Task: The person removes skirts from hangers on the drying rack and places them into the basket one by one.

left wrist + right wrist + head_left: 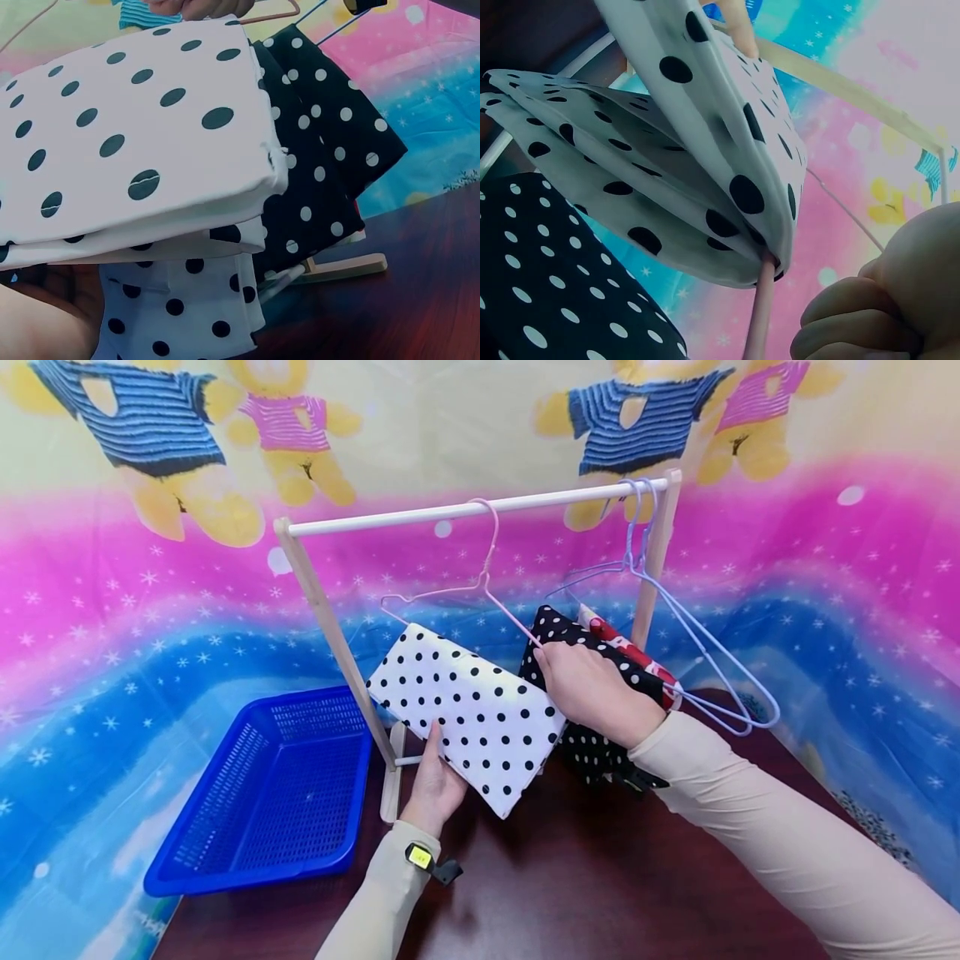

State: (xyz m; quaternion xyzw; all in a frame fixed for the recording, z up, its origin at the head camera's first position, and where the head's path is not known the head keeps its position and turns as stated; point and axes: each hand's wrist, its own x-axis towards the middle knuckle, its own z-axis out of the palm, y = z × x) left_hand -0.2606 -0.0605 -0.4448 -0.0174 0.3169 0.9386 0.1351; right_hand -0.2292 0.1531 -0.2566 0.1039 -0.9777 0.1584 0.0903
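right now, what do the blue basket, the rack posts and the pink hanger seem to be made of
The blue basket is probably smooth plastic, given its sheen and moulded mesh. The rack posts look like matt, unpainted wood: pale tan. The pink hanger may be smooth coated wire, being thin; plastic is possible.

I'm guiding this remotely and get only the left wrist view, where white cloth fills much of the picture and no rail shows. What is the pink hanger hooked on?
Observer: In the head view, the pink hanger hooks over the white rail.
Operator: My picture cuts off the right hand. What does it hold?
Observer: It grips the right side of that hanger.
Operator: And what stands over on the left?
Observer: A blue basket, beside the left post.
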